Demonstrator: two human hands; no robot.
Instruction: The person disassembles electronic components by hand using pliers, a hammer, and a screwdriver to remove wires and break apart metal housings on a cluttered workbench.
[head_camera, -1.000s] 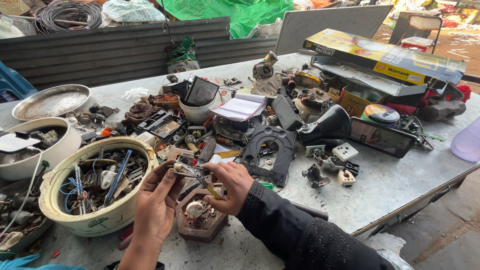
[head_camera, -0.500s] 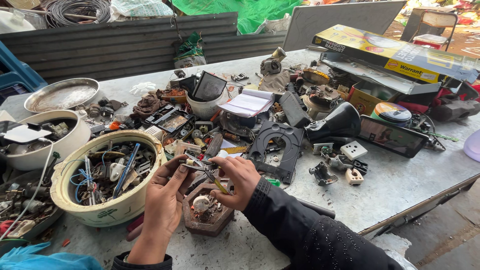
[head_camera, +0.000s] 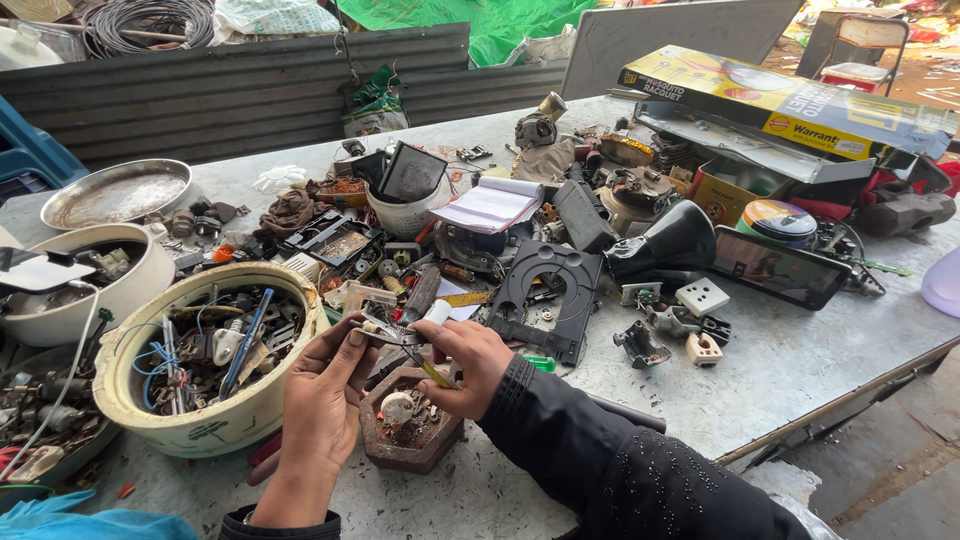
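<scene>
My left hand (head_camera: 322, 385) pinches a small metal electrical part (head_camera: 385, 331) by its end, and my right hand (head_camera: 462, 362) is closed round a yellow-handled screwdriver (head_camera: 428, 367) set against it (the tip is too small to make out). Both hover over a brown hexagonal dish of loose bits (head_camera: 408, 425) on the grey metal surface (head_camera: 780, 370). The part looks whole and unopened, so I judge the work barely begun.

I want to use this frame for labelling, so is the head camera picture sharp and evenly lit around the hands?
Head view: soft, even daylight, no hard shadows; both hands, left hand and right hand, are sharp; mild glare on the metal plate; edges bend slightly.
</scene>
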